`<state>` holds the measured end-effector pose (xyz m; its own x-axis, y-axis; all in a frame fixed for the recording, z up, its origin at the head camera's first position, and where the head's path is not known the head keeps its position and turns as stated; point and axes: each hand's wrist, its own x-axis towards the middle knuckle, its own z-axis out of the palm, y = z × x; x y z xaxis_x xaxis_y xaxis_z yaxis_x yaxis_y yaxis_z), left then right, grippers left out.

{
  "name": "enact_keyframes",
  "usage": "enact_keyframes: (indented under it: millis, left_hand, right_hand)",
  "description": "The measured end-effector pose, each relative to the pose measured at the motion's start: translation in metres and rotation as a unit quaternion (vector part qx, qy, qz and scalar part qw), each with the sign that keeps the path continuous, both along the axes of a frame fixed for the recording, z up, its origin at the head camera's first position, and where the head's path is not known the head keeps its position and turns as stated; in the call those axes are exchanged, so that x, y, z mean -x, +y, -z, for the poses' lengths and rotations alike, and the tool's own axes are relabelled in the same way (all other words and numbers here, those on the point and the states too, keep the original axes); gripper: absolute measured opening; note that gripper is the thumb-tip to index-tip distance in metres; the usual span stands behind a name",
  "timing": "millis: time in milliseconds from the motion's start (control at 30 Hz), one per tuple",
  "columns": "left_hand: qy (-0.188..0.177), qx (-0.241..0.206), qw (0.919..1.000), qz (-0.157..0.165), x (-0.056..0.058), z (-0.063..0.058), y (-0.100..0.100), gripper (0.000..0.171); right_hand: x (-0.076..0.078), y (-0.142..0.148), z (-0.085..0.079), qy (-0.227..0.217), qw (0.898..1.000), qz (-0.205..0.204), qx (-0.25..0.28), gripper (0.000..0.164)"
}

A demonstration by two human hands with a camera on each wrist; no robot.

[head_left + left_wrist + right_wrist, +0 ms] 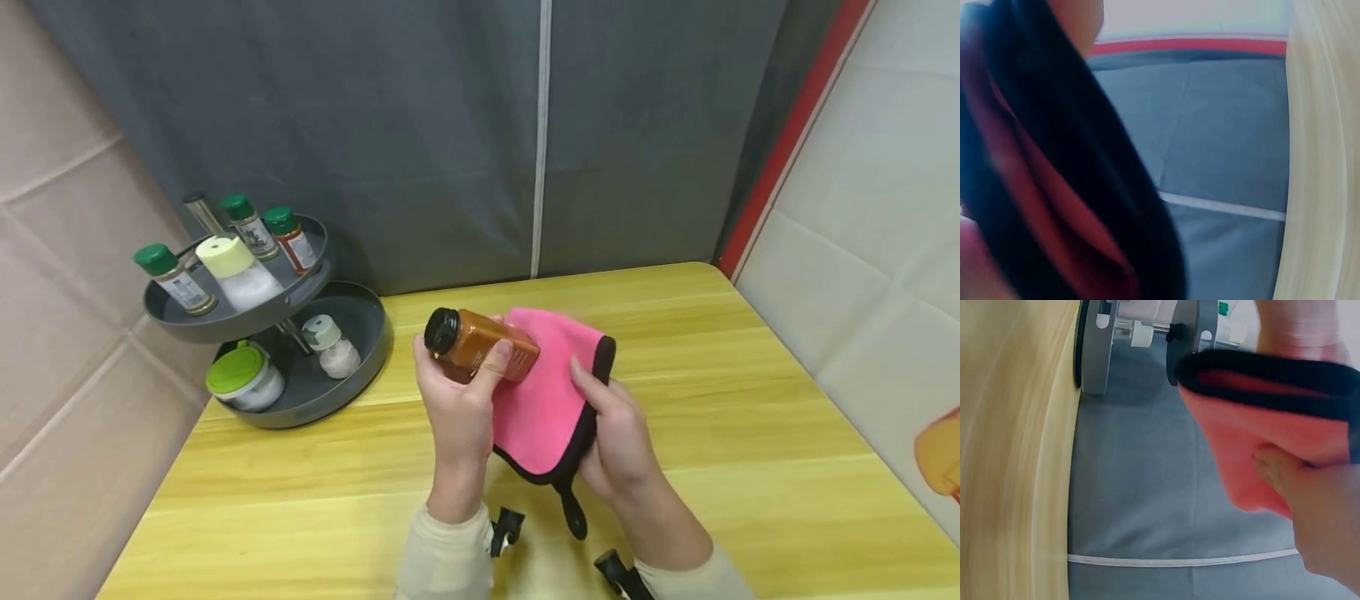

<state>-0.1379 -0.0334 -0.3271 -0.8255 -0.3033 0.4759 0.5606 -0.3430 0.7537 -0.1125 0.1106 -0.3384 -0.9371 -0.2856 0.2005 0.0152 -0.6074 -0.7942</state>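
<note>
My left hand [461,408] grips a spice bottle [480,340] with a black cap and orange-brown contents, tilted with its cap to the left. The thumb lies across the bottle's side. A pink cloth [543,392] with black edging and a hanging loop lies against the bottle's base end. My right hand [618,433] holds the cloth at its right edge, thumb on the front and the other fingers behind it. In the right wrist view the folded cloth [1254,437] shows with fingers around it. Dark edging of the cloth [1104,169] covers much of the left wrist view.
A grey two-tier rack [375,342] stands at the table's back left. Its upper tier carries several capped spice jars; a green-lidded container [243,379] and a white-capped shaker [333,346] sit below. A grey curtain [420,150] hangs behind the wooden table [750,400], with white wall panels either side.
</note>
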Motion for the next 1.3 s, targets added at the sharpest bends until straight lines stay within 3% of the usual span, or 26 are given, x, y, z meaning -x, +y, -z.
enact_keyframes:
  millis: [133,300,467,667,800,1033,1167,1300]
  left_hand:
    - [-0.015,-0.001,0.9999,0.004,0.005,0.003,-0.007,0.053]
    - [-0.019,-0.001,0.9998,0.008,0.005,0.005,-0.011,0.052]
    - [0.004,0.015,0.9998,0.011,-0.002,0.002,-0.008,0.053]
    - [0.021,0.063,0.9978,-0.001,-0.007,0.001,-0.003,0.054]
    - [0.019,0.082,0.9965,-0.006,-0.001,0.003,-0.005,0.052]
    - [0.006,0.075,0.9972,-0.001,0.009,0.008,-0.011,0.052]
    - [0.007,0.067,0.9977,0.005,0.008,0.006,-0.013,0.052]
    - [0.006,0.073,0.9973,0.007,0.0,0.002,-0.011,0.052]
  right_hand:
    - [-0.004,0.007,-0.002,-0.02,1.0,-0.014,-0.018,0.039]
    - [-0.005,0.011,-0.01,-0.001,0.999,0.022,-0.024,0.039]
    - [0.004,0.004,-0.013,-0.005,0.999,0.047,-0.019,0.044]
    - [0.01,-0.005,-0.004,-0.024,1.0,0.009,-0.008,0.047]
    - [0.007,-0.004,0.001,-0.038,0.999,-0.016,-0.015,0.048]
    - [-0.003,0.009,-0.005,-0.058,0.997,-0.017,-0.05,0.045]
    - [-0.003,0.014,-0.013,-0.033,0.999,0.003,-0.041,0.042]
    - [0.004,0.01,-0.017,-0.024,0.999,0.04,-0.028,0.044]
